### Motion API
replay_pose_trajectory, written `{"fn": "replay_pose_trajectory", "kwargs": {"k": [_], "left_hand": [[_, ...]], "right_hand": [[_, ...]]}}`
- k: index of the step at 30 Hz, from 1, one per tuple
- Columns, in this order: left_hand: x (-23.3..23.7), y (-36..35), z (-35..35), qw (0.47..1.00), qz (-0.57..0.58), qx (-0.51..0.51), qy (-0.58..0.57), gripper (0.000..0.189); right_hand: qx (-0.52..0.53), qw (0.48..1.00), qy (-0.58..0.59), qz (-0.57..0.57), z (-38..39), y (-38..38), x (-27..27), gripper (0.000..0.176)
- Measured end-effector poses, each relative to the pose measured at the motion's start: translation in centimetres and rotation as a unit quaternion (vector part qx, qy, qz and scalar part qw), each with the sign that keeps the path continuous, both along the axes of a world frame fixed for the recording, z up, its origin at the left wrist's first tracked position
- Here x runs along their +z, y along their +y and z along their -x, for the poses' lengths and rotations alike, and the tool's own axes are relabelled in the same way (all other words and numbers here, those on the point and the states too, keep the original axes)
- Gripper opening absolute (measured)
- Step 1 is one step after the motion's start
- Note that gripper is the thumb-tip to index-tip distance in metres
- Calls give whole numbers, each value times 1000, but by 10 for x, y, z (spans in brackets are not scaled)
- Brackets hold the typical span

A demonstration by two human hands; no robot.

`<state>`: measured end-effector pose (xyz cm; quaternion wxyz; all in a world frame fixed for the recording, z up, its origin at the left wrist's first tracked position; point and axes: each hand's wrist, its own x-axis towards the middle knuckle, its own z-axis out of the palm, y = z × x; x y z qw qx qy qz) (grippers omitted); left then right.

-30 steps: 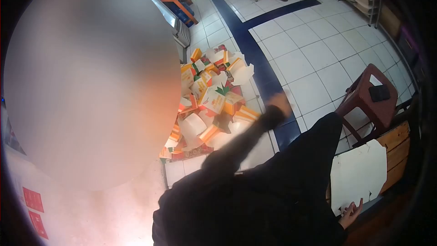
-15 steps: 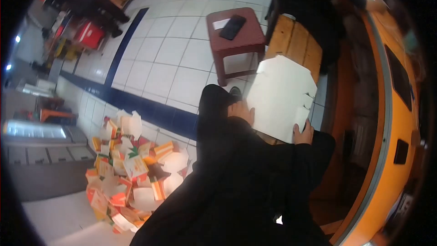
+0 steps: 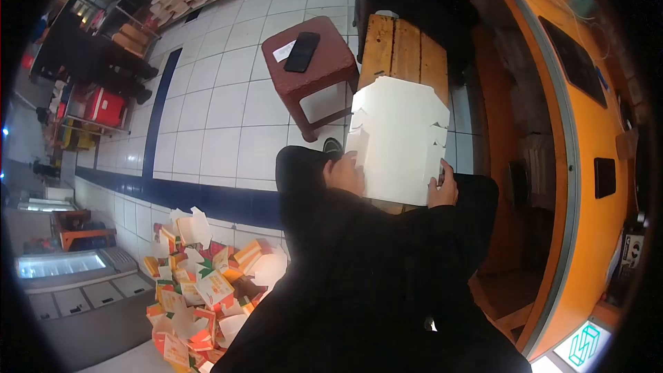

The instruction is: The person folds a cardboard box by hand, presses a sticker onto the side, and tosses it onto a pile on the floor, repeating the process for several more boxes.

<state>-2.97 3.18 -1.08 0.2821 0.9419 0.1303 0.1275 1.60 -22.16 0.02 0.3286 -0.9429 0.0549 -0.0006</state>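
Observation:
A flat white cardboard box blank (image 3: 400, 141) with notched edges lies across a wooden bench (image 3: 400, 45) in front of my lap. My left hand (image 3: 345, 174) grips its left edge near the close corner, where a side flap (image 3: 358, 145) stands partly folded up. On the opposite edge, my right hand (image 3: 443, 186) pinches the cardboard near its close right corner, with the thumb on the inner side. Some fingertips of both hands are hidden by the cardboard.
A maroon stool (image 3: 331, 48) with a black phone (image 3: 302, 52) on it stands ahead. Many folded printed cartons (image 3: 214, 287) are heaped at my left. An orange counter (image 3: 552, 186) runs along the right. A person in dark clothes (image 3: 421, 0) is beyond the bench.
The camera view has turned, so the bench and cardboard appear farther left. The left flap now stands raised, with my left hand's fingers at it. The right hand stays at the right edge.

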Motion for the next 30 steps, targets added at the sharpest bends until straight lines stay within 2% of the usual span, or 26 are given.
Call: {"fn": "replay_pose_trajectory", "kwargs": {"k": [2,3,5,6,7,9,10,14,16,17,19,20,21,23,25,26,27,29,30], "left_hand": [[8,2,-5,989,148,-16,10,52],[10,0,-8,988,149,-26,10,52],[11,-5,-13,970,244,-11,-16,49],[10,-7,-14,978,204,-47,-13,50],[9,-10,-14,977,205,-51,-11,50],[13,-14,-13,979,-20,-169,114,55],[17,-19,-10,974,-40,-181,130,57],[39,-25,-10,968,-118,-187,119,54],[42,-33,-10,971,-188,-124,-76,44],[42,-39,-15,970,-188,-129,-78,44],[40,-60,-27,989,-43,-127,-68,33],[37,-77,-36,994,44,-103,-16,34],[21,-92,-46,986,147,-80,10,38],[-20,-106,-68,948,278,-98,122,35],[-20,-108,-80,944,278,-89,152,34],[-20,-110,-86,940,273,-76,188,32],[-31,-112,-90,940,273,-79,186,32],[-60,-111,-94,914,383,-4,130,26],[-32,-110,-91,861,487,20,148,25]], "right_hand": [[-56,984,21,-166,-2,4,6,48],[-66,984,18,-164,-3,2,4,48],[30,991,-55,-120,-6,0,1,41],[55,994,-36,-90,-5,5,7,36],[112,986,-73,-100,-4,7,-7,41],[163,984,-6,73,4,14,2,47],[172,979,26,110,5,19,10,51],[159,984,0,83,3,11,-3,51],[137,991,3,11,2,4,-6,51],[132,991,1,10,1,1,-9,51],[134,989,-8,-59,1,-3,-18,53],[133,989,-9,-58,1,-3,-22,53],[125,990,0,-68,1,-3,-25,53],[117,990,3,-73,-1,-3,-20,52],[76,992,-102,0,5,-3,-7,52],[31,992,-122,9,7,-6,1,45],[28,992,-125,10,10,-11,1,45],[-81,995,-54,-2,18,-16,-5,40],[-79,996,-29,-2,24,-16,-3,38]]}}
